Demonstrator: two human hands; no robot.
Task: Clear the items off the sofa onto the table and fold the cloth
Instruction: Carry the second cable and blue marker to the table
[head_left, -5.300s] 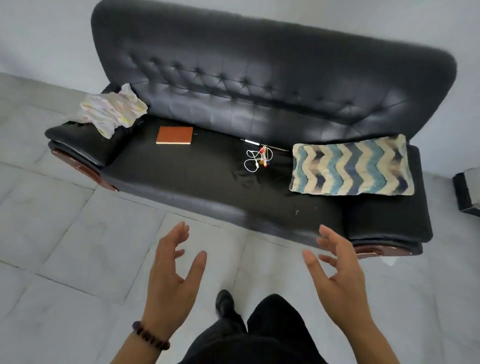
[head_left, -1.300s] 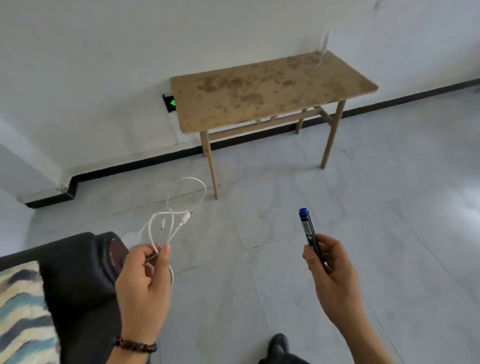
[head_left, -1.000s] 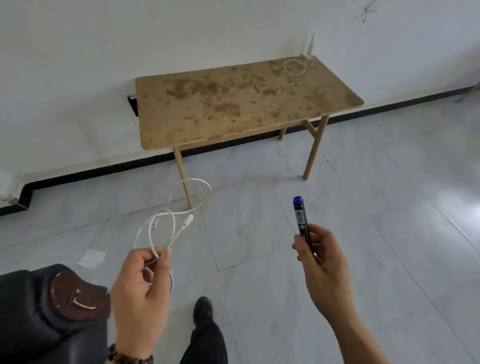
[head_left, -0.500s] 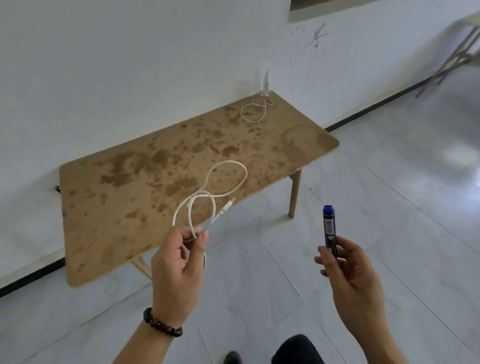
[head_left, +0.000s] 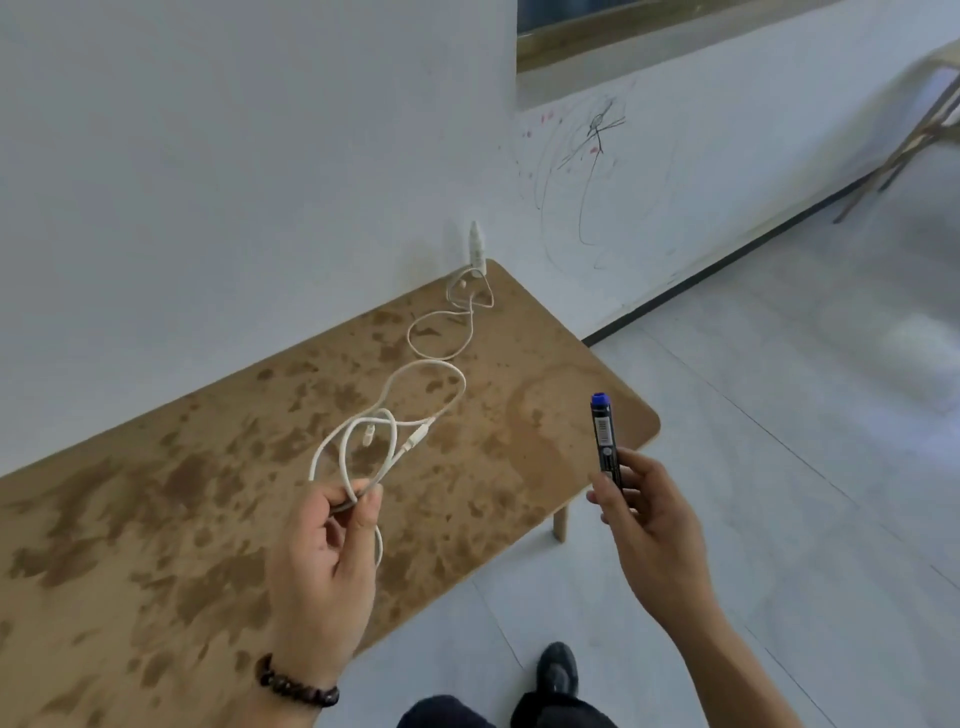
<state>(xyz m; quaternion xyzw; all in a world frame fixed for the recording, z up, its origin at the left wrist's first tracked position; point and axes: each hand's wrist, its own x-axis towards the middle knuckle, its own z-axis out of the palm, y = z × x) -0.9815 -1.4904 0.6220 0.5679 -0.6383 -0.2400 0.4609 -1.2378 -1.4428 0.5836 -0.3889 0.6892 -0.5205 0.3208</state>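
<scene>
Two items were in transit to the worktop (head_left: 156, 519). The left hand (head_left: 322, 566) pinched a looped white cable (head_left: 384, 431) between thumb and fingertips, loops dangling above the stained wood, probably to lower it untangled. The right hand (head_left: 649, 514), closed around a blue-capped pen (head_left: 605, 441), held it upright just past the worktop's corner. Another cable (head_left: 452, 327) already lay near the wall.

Table (head_left: 156, 519) top mostly bare: wide free surface at left and centre, also the near right corner. Only obstacle there: second cable (head_left: 441, 332) coiled at the far edge by the wall, running up to a charger (head_left: 476, 248). Left hand (head_left: 324, 561) with looped cable (head_left: 384, 441) above centre; right hand (head_left: 649, 514) with pen (head_left: 604, 441) off the right edge, over open floor.
</scene>
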